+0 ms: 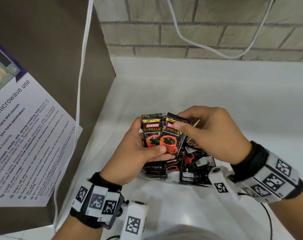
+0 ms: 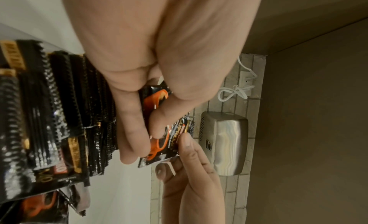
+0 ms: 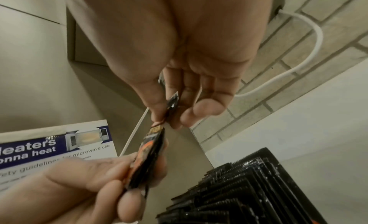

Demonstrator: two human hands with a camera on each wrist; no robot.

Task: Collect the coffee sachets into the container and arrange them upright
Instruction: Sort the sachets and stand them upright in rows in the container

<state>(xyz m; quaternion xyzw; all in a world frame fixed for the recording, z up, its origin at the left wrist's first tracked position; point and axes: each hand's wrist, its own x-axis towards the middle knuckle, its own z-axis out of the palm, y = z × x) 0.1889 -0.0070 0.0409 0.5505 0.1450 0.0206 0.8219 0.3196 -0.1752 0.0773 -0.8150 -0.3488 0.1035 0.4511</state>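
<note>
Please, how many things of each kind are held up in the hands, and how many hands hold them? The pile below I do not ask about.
Coffee sachets held up, front sides showing: 2 (left sachet, right sachet)
Hands holding them: 2 (left hand, right hand)
Total: 4

Two black coffee sachets (image 1: 162,134) printed with a red cup are held upright, side by side and overlapping, above the rest. Below them, further sachets (image 1: 190,168) lie jumbled at mixed angles. In the right wrist view, a packed row (image 3: 247,189) stands on edge, serrated seals upward.
</note>
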